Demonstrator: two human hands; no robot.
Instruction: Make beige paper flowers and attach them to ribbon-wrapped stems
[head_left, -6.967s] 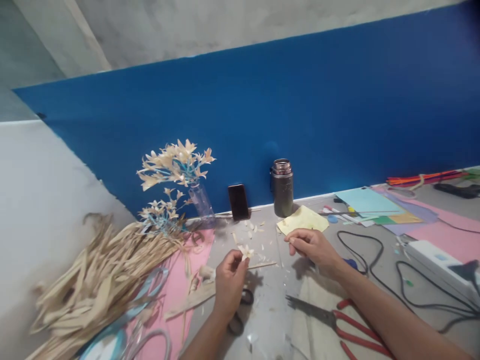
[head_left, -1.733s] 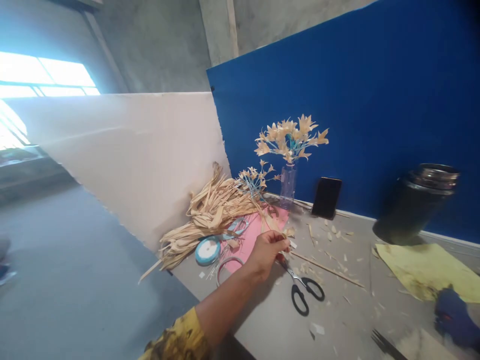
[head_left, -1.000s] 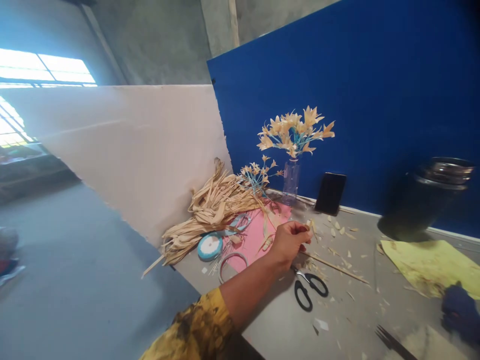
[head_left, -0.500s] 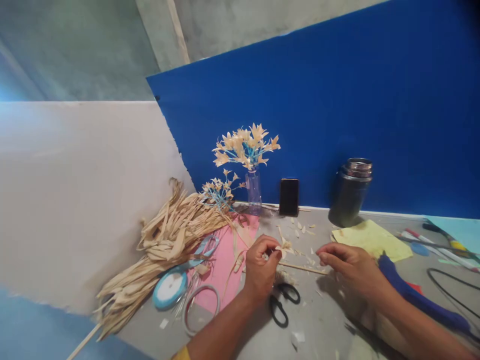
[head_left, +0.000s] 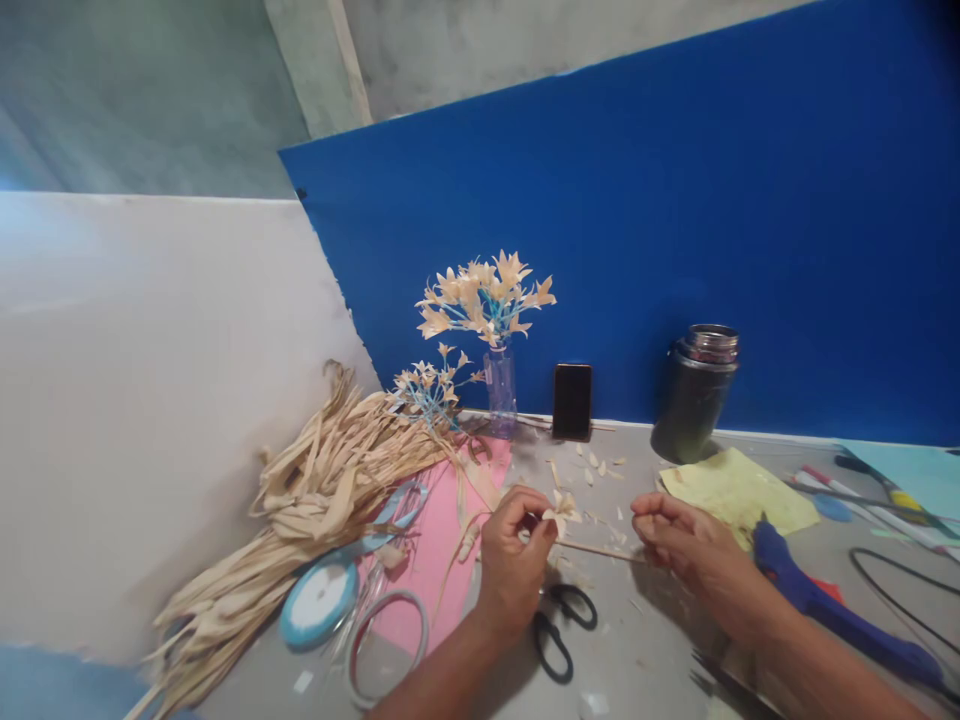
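Observation:
My left hand point(head_left: 514, 545) is closed in a pinch on a small pale straw flower point(head_left: 561, 507) held just above the grey table point(head_left: 645, 640). My right hand point(head_left: 679, 540) is curled to the right of it, fingers together at the end of a thin wooden stick point(head_left: 596, 548) that runs between the two hands. Black-handled scissors point(head_left: 559, 625) lie just below my left hand. Straw scraps are scattered around the hands.
A heap of dried straw strips point(head_left: 300, 500) lies left on a pink sheet point(head_left: 435, 545), beside a blue ribbon spool point(head_left: 319, 615). A vase of straw flowers point(head_left: 487, 315), a phone point(head_left: 572, 400) and a dark flask point(head_left: 694, 390) stand against the blue board. A blue glue gun point(head_left: 817, 605), yellow paper point(head_left: 739, 490) and cables lie right.
The view swung back from the left to the table. My left hand brought the small flower to the middle, and my right hand came into view and closed at the stick's end.

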